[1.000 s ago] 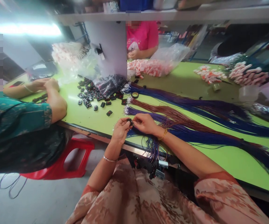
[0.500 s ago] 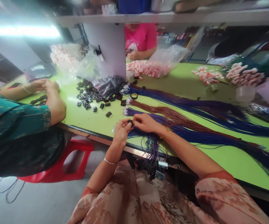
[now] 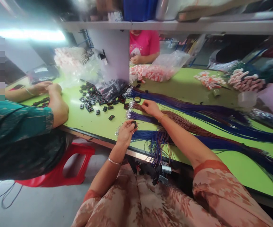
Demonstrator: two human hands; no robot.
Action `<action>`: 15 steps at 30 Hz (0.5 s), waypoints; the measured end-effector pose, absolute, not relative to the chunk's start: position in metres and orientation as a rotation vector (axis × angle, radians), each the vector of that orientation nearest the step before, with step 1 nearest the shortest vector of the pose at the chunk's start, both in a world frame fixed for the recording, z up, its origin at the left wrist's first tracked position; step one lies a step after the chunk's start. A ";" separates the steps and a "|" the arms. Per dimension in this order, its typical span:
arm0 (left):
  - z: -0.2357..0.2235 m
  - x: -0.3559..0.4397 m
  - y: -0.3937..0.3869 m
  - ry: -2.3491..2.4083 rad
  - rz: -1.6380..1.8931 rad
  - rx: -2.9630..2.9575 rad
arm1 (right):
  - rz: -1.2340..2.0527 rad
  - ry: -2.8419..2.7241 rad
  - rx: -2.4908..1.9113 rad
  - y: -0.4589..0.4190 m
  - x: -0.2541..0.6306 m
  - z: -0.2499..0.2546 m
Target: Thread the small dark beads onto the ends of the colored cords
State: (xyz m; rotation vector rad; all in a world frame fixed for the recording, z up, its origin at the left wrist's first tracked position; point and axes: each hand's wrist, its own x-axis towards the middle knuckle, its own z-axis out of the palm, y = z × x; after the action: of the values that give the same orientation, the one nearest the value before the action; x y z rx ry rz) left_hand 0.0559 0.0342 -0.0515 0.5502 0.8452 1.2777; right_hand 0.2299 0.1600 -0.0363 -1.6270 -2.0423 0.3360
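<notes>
Left grip point(image 3: 125, 132) closed on black connector point(image 3: 134, 124); thin wire point(image 3: 141, 122) extends rightward from it. Right grip point(image 3: 151, 108), farther out, touches brown wires point(image 3: 174, 119); pinch unclear. Risk: loose blue wires point(image 3: 143, 135) beside left grip could snag thin wire, tugging black connector askew.

The person's bare left hand point(image 3: 126, 130), a silver bangle at its wrist, is raised with fingertips pinched together near the bench's front edge point(image 3: 98, 139); the bare right hand point(image 3: 150, 108), gold-braceleted, reaches farther in, fingers curled, palm down.
</notes>
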 end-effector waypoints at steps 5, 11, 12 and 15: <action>-0.050 0.057 0.034 0.837 1.275 0.549 | 0.377 -1.962 -1.501 0.162 0.230 -0.026; -0.050 0.056 0.034 0.844 1.280 0.548 | 0.676 -1.970 -1.177 0.144 0.190 0.000; -0.050 0.056 0.033 0.843 1.283 0.546 | 0.717 -1.965 -1.146 0.138 0.186 0.004; -0.050 0.055 0.033 0.823 1.292 0.536 | 0.813 -1.956 -1.115 0.116 0.185 0.011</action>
State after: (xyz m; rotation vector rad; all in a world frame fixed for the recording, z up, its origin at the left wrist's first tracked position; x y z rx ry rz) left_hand 0.0552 0.0333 -0.0497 0.5364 0.8235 1.2916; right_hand 0.1852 0.1163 0.0106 -1.1148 -1.9565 0.8128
